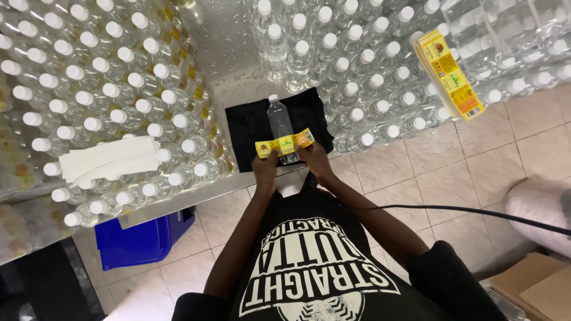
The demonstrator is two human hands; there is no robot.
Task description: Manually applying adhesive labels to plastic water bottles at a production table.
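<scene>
A clear plastic bottle (279, 122) with a white cap lies on a black cloth (247, 128) spread on the wet metal table (223, 41). Across the bottle's lower part I hold a yellow label strip (285, 143) stretched between both hands. My left hand (265, 163) pinches the strip's left end. My right hand (312, 156) pinches its right end. Both hands hover at the table's front edge, just below the bottle.
Several capped bottles (113, 89) crowd the table's left side, with white backing sheets (107, 157) lying on top. More bottles (363, 65) stand right. A stack of yellow labels (447, 74) rests on them. A blue bin (143, 238), a black cable (476, 214) and a cardboard box (535, 288) sit on the tiled floor.
</scene>
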